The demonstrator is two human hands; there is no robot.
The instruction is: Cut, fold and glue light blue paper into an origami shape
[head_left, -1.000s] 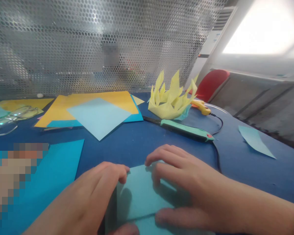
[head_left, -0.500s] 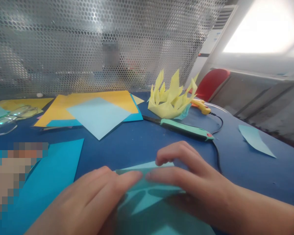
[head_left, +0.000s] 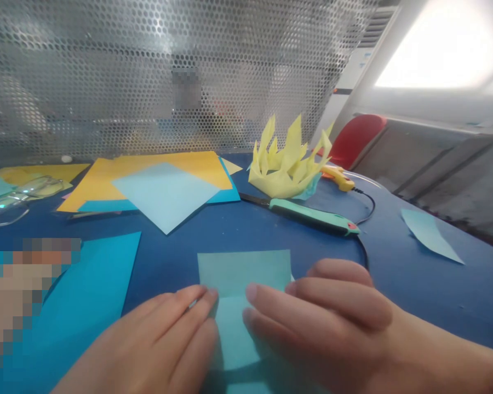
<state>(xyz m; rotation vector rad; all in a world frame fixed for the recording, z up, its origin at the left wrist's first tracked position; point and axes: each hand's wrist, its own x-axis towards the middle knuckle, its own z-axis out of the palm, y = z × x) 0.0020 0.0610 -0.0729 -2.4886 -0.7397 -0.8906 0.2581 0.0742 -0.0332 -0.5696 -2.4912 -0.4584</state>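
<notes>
A light blue sheet of paper (head_left: 240, 336) with creases across it lies in front of me, its far edge flat and straight. My left hand (head_left: 160, 339) grips its left side, fingertips pressed together at the edge. From the right, my right hand (head_left: 332, 323) has its thumb and fingers closed on the sheet, with some fingertips on its upper face. The near part of the paper is partly hidden by both hands.
Beyond the hands, a hot glue gun or cutter with a green handle (head_left: 312, 215) trails a black cord. Behind it stand a yellow folded paper crown (head_left: 287, 167) and a yellow-handled tool (head_left: 339, 178). Stacked yellow sheets (head_left: 168, 161), a bright blue sheet (head_left: 94, 290) and glasses (head_left: 36, 189) lie leftward.
The far part of the light blue paper, folded over before, now lies opened out away from me. My right hand has lowered and its raised fingers have curled in; the left fingers have drawn back leftward.
</notes>
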